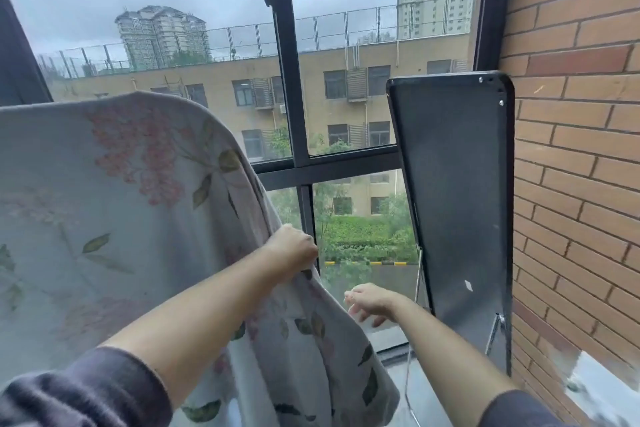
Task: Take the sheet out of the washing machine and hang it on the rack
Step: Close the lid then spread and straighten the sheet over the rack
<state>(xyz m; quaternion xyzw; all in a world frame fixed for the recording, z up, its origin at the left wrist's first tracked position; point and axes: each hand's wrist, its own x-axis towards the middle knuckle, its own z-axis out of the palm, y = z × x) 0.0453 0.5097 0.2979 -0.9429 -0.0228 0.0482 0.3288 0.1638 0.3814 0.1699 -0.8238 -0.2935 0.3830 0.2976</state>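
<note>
A pale sheet (114, 205) printed with pink flowers and green leaves hangs draped over something hidden beneath it, filling the left half of the view. My left hand (294, 248) is closed on the sheet's right edge, arm stretched forward. My right hand (369, 300) hovers lower and to the right, fingers loosely spread, holding nothing, a short gap from the sheet's edge. The rack itself is covered by the sheet and cannot be seen. No washing machine is in view.
A large dark-framed window (289, 87) stands straight ahead. A tall dark panel (453, 191) on a metal stand leans at the right against a brick wall (575, 149). A grey sill (412, 388) runs below the window.
</note>
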